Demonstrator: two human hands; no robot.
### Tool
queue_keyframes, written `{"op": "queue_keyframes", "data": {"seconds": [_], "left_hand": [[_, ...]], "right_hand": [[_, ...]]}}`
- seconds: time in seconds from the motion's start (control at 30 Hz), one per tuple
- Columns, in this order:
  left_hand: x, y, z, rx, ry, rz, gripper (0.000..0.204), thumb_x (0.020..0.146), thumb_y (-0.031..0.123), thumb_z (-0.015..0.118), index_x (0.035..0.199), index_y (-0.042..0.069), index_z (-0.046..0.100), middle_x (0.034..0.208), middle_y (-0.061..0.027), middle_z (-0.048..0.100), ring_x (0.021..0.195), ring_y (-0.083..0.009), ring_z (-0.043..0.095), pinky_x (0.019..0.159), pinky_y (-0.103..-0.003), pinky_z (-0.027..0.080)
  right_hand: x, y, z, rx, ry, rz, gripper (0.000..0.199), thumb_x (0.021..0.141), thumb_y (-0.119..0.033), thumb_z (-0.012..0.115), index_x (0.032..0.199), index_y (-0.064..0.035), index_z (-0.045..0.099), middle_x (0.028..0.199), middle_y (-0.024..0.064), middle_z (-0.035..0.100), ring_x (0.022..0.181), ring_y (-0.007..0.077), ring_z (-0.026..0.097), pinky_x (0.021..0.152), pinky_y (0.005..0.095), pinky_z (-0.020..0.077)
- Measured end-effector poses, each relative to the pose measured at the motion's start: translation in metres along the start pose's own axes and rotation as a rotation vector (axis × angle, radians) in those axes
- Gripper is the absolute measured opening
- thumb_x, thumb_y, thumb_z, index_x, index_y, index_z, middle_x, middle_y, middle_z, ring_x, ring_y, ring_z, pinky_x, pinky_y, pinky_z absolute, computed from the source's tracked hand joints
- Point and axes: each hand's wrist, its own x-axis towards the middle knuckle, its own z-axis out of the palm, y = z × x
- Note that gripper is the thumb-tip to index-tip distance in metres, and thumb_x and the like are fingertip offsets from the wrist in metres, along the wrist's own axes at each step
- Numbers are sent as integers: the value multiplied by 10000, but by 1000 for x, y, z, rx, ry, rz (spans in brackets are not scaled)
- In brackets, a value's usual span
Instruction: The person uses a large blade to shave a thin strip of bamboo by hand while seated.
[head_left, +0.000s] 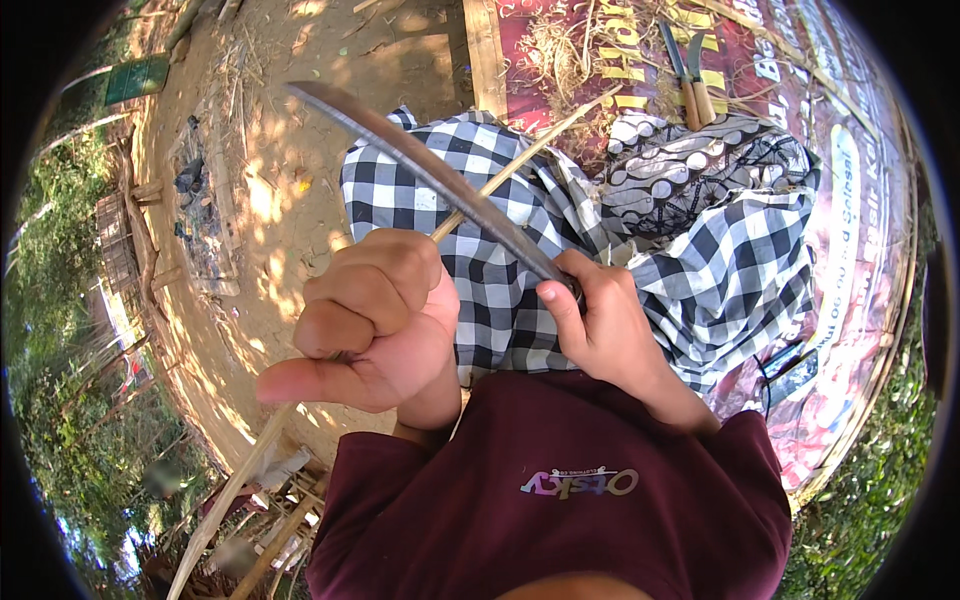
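Left grip: the left hand [365, 320] is clenched into a tight fist around a thin bamboo strip [500, 175], thumb stretched out sideways along it.
Right grip: the right hand [600, 325] is closed on the handle end of a long curved knife [430, 170], thumb pressed up against the base of the blade.
Strip and blade: the pale strip runs from lower left, through the fist, up toward the mat at upper right; the dark blade crosses over it just above the fist, the two touching where they cross, over the lap.
Hidden: the knife handle is swallowed by the right hand; the strip vanishes inside the fist; whether the edge is biting into the bamboo cannot be told.
Lap: a black-and-white checked cloth [500, 290] covers the knees beneath both hands, below it a maroon shirt [560, 490].
Ground: sun-dappled bare earth [270, 200] to the left, littered with shavings.
Mat: a red printed sheet [860, 200] on the right, with two more knives [690, 75] with wooden handles lying side by side on it, well apart from the hands.
Surroundings: green foliage [60, 200] at the rim; bamboo offcuts [275, 540] at lower left, blurred.
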Motion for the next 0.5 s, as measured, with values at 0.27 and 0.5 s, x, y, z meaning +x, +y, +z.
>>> {"op": "queue_keyframes", "data": {"seconds": [0.27,0.5], "left_hand": [[-6,-1,-1,8,14,14,641,970,656,209,615,126,266,505,21,275,415,-80,181,410,-246,120],[-10,1,-9,-45,81,4,629,975,648,206,621,132,269,512,15,284,441,-94,189,436,-264,135]], "right_hand": [[-6,-10,6,262,-182,-47,419,931,-338,606,801,59,571,543,224,544,519,401,596,497,427,455],[4,-7,4,119,-62,67,414,940,-329,596,826,69,584,553,238,542,533,414,591,502,436,451]]}}
